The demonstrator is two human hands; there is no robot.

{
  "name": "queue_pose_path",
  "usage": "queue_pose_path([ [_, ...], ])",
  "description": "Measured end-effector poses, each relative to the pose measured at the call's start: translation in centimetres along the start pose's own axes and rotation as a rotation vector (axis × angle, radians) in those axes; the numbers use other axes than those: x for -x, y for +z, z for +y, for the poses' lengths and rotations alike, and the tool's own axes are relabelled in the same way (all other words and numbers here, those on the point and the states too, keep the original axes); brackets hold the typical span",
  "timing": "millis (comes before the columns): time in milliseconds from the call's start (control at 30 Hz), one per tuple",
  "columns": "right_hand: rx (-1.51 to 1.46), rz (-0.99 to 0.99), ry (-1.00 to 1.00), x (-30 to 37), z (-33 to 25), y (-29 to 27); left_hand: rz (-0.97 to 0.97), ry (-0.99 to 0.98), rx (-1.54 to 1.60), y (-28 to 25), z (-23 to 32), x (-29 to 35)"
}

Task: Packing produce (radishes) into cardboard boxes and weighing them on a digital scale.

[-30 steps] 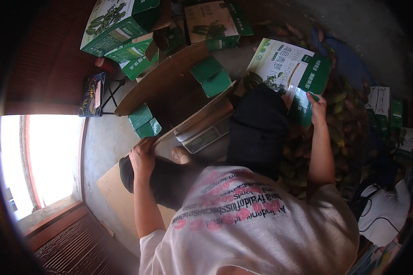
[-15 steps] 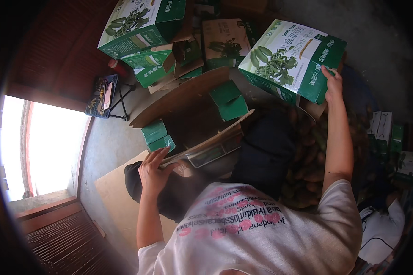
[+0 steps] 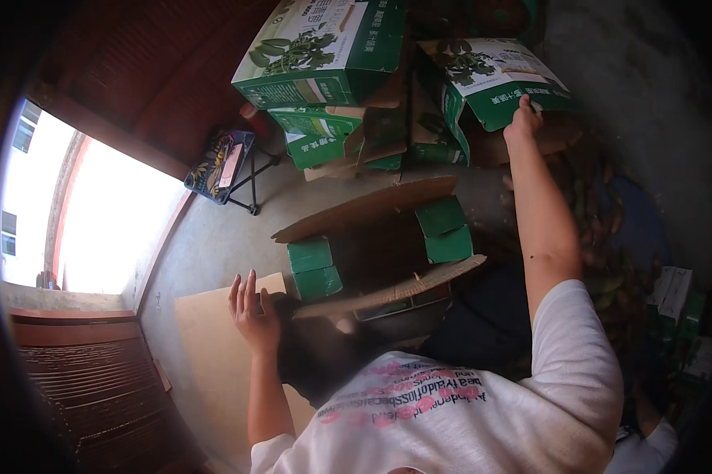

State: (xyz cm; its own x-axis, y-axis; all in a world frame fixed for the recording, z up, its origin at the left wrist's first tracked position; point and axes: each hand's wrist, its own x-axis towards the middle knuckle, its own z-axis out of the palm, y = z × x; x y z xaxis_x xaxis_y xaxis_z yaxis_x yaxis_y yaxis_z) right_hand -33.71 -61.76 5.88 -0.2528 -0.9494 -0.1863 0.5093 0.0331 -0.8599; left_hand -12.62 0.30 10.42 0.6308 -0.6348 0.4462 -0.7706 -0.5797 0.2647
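Observation:
My right hand [image 3: 523,120] reaches far forward and grips the near edge of a green and white cardboard carton [image 3: 494,67]. That carton is tilted, with a dark opening and brown cardboard showing below its near side. In front of me stands an open cardboard box [image 3: 372,215], its brown long flaps raised and its green end flaps [image 3: 316,267] folded outward. My left hand [image 3: 253,316] hangs in the air to the left of this box, fingers spread, holding nothing.
More green cartons [image 3: 316,63] are stacked beyond the open box. A small folding stool [image 3: 222,166] stands left of them. Flat brown cardboard [image 3: 206,324] lies on the floor at left. Brownish produce [image 3: 609,292] is heaped at right, near another person's white sleeve [image 3: 644,450].
My right hand has moved the green and white carton farther away, toward the stack, and tilted it. The left hand has come off the open box's green flap.

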Motion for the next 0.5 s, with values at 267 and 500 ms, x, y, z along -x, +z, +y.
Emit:
queue_pose_path([
  [267, 0.516, -0.358, 0.54, -0.8, 13.1, -6.1, -0.006, -0.012, 0.014, 0.4, -0.6, -0.5],
  [500, 0.917, -0.708, 0.402, -0.2, 7.3, -9.5, -0.027, -0.037, 0.004, -0.6, -1.5, 0.1],
])
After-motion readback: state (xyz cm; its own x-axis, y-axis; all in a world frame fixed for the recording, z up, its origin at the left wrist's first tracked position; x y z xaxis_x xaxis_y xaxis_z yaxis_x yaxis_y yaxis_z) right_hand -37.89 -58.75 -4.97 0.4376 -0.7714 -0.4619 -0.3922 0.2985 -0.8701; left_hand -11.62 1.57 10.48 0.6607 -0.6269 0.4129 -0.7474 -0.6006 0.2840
